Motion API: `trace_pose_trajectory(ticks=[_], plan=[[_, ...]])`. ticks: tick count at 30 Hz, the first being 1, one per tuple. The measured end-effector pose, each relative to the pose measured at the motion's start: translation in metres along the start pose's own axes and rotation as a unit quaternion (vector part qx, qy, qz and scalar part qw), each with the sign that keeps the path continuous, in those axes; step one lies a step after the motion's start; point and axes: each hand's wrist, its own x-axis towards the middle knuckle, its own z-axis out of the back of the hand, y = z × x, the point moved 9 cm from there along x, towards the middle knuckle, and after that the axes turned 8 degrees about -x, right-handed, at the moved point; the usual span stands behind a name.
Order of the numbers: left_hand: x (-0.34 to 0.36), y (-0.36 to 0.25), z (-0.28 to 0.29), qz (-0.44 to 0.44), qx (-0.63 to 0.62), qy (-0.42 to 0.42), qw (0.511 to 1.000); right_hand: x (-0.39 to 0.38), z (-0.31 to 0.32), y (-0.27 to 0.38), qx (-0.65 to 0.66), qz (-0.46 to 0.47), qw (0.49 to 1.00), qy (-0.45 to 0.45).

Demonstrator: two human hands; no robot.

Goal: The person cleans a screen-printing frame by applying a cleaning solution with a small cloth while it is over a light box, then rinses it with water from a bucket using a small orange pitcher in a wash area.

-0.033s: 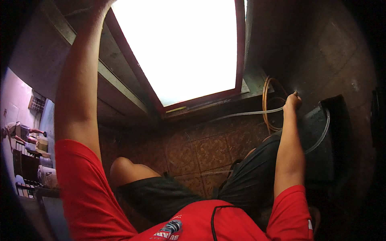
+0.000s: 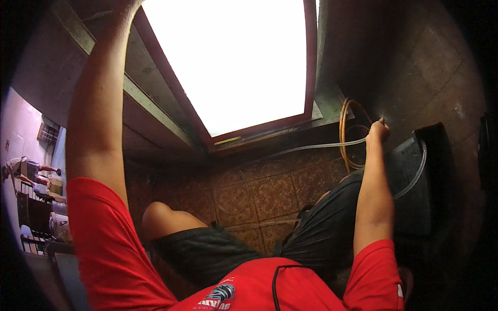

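Across the red fabric shirt (image 2: 295, 290), shows white lettering (image 2: 211, 304) beside a blue-grey graphic (image 2: 224, 293). Extends the left arm (image 2: 98, 122) past the upper edge, cannot tell the unseen left hand's state; clasps a small dull grey-brown piece (image 2: 383, 121) in the right hand (image 2: 378, 132), with a slender translucent hose (image 2: 316, 146) meeting the wrist. Far left, includes a whitish bucket (image 2: 61, 226) with indiscernible contents.

My fisheye view looks down from my head, close over my red shirt (image 2: 254, 282), facing the tiled floor (image 2: 274, 193) and the bright framed panel (image 2: 233, 62).
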Motion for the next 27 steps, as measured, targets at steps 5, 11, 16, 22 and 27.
trace_pose_trajectory(ticks=[5, 11, 16, 22, 27], plan=[[0.005, -0.037, -0.017, -0.093, 0.056, 0.090, 0.990, 0.020, 0.001, -0.007, 0.009, 0.008, 0.999, -0.042], [-0.005, -0.022, -0.040, -0.061, 0.153, 0.149, 0.975, 0.013, -0.008, 0.005, -0.016, 0.056, 0.998, 0.002], [-0.018, -0.020, -0.037, -0.012, 0.176, 0.099, 0.979, -0.021, -0.036, 0.062, 0.044, 0.280, 0.956, 0.079], [-0.097, -0.035, -0.016, -0.176, 0.105, -0.133, 0.970, -0.189, -0.064, 0.176, 0.036, 0.628, 0.774, 0.074], [-0.200, 0.002, -0.064, -0.106, -0.011, -0.002, 0.994, -0.289, -0.098, 0.237, -0.216, 0.600, 0.734, 0.232]])
